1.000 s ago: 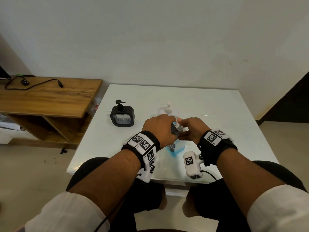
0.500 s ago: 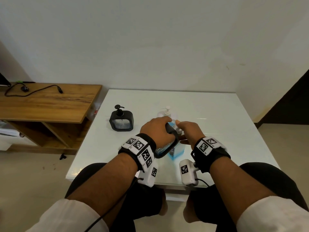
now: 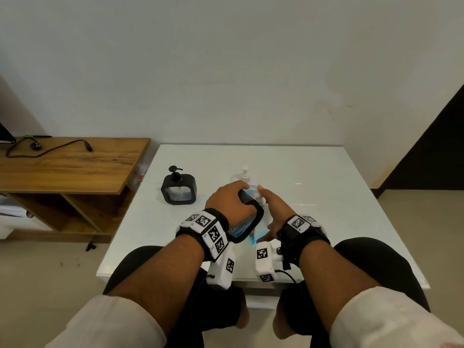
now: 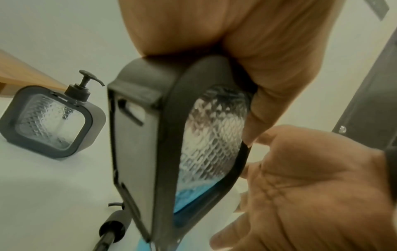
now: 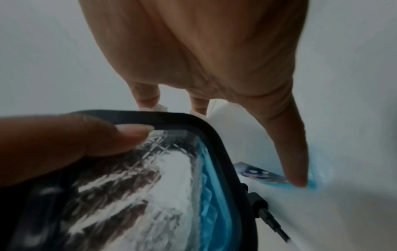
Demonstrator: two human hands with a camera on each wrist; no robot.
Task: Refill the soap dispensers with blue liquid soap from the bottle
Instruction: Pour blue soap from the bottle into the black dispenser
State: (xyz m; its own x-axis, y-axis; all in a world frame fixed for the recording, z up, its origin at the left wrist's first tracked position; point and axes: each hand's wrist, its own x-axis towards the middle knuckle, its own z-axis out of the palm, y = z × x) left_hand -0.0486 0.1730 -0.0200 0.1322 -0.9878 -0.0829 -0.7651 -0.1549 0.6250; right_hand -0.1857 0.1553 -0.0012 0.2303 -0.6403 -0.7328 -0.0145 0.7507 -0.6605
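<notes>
White tabletop (image 3: 313, 197) against a bare wall. My left hand (image 3: 227, 199) wraps the black-framed dispenser (image 3: 247, 217), tilted, a little blue soap pooled low. My right hand (image 3: 275, 209), fingers fairly straight, steadies the soap bottle (image 3: 253, 192) just beyond. I'd hold the opening level before pouring. A second dispenser (image 3: 178, 188) stands left of my grip.

I see a plain off-white wall (image 3: 226, 66) filling the upper frame. At left stands a wooden desk (image 3: 70, 167) with a black cable (image 3: 50, 148) on it. Beige floor (image 3: 37, 285) lower left; a dark doorway (image 3: 437, 151) at right.
</notes>
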